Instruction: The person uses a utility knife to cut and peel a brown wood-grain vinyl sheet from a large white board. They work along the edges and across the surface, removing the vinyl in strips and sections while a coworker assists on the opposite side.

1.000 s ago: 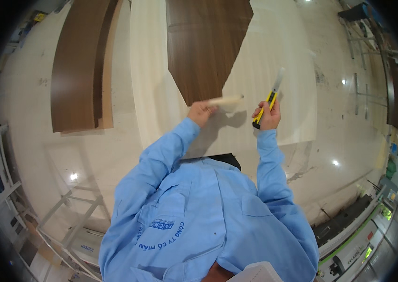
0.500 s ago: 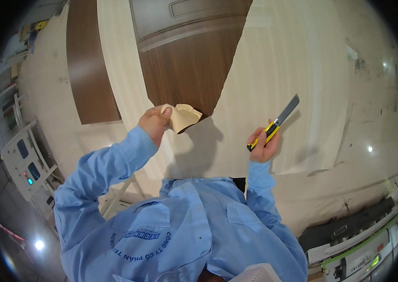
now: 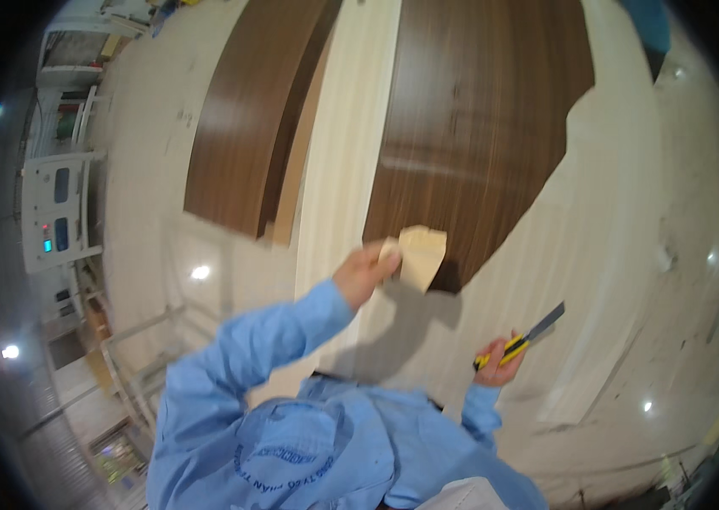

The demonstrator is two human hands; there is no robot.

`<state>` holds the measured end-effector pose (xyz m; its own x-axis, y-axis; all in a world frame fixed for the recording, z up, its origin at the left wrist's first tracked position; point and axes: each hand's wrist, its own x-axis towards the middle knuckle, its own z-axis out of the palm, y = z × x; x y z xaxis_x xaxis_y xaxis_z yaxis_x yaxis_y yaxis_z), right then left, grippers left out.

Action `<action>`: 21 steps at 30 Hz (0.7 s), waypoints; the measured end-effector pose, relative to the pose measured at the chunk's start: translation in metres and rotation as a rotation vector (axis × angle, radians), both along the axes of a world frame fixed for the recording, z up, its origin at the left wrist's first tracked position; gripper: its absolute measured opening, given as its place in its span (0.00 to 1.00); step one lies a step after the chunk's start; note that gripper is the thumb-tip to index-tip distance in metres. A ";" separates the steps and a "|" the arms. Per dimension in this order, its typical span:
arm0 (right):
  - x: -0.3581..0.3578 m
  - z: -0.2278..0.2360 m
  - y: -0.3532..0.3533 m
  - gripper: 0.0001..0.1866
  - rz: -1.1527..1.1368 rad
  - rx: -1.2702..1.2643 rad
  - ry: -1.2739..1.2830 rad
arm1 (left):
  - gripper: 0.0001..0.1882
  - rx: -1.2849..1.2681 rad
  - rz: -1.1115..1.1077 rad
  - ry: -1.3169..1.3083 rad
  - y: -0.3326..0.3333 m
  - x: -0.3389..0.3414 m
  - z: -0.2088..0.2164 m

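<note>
- One pale scrap [image 3: 424,257] I see pinched in left hand [image 3: 365,276].
- Right hand [image 3: 500,364] grips yellow knife [image 3: 513,348], blade [image 3: 547,320] toward two o'clock.
- Brown sheet [image 3: 478,136]: one o'clock from scrap.

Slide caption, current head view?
Left hand pinches a tan scrap; right hand holds a yellow-and-black cutter, blade out, near a dark wood-grain sheet.

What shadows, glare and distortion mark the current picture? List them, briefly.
Head view: a soft shadow falls on the pale sheet below the left hand; head view: a bright glare spot shows on the pale surface below the left brown board; head view: fisheye distortion curves that board's long edge, and the corners go black.
</note>
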<state>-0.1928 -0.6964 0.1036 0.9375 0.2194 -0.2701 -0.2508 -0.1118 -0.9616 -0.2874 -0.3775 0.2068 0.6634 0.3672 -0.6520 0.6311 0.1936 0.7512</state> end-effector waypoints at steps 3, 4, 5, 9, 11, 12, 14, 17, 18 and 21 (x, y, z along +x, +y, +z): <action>0.019 0.011 0.020 0.22 -0.028 -0.154 0.040 | 0.17 -0.093 0.143 -0.333 0.011 -0.044 0.001; 0.024 0.010 0.025 0.22 -0.034 -0.236 0.064 | 0.19 0.190 0.160 -0.252 0.021 -0.064 -0.005; 0.035 0.007 0.029 0.22 0.024 -0.484 0.156 | 0.22 0.471 0.161 -0.217 0.030 -0.084 -0.015; 0.080 -0.030 0.053 0.23 0.008 -0.843 -0.700 | 0.40 0.964 0.082 -0.086 0.056 -0.144 -0.091; 0.105 -0.043 0.067 0.23 -0.072 -0.974 -0.700 | 0.47 0.895 0.009 -0.151 0.059 -0.160 -0.128; 0.113 -0.044 0.072 0.24 -0.097 -1.029 -0.694 | 0.50 0.763 -0.050 -0.094 0.060 -0.167 -0.139; 0.139 -0.042 0.082 0.27 -0.093 -1.116 -0.593 | 0.52 0.811 -0.090 -0.230 0.066 -0.174 -0.155; 0.166 -0.037 0.091 0.31 -0.120 -1.228 -0.602 | 0.52 0.820 -0.175 -0.257 0.075 -0.179 -0.153; 0.172 -0.036 0.093 0.33 -0.149 -1.284 -0.620 | 0.51 0.860 -0.182 -0.267 0.078 -0.179 -0.149; 0.168 -0.038 0.100 0.38 -0.260 -1.174 -0.583 | 0.50 0.850 -0.303 -0.168 0.083 -0.183 -0.136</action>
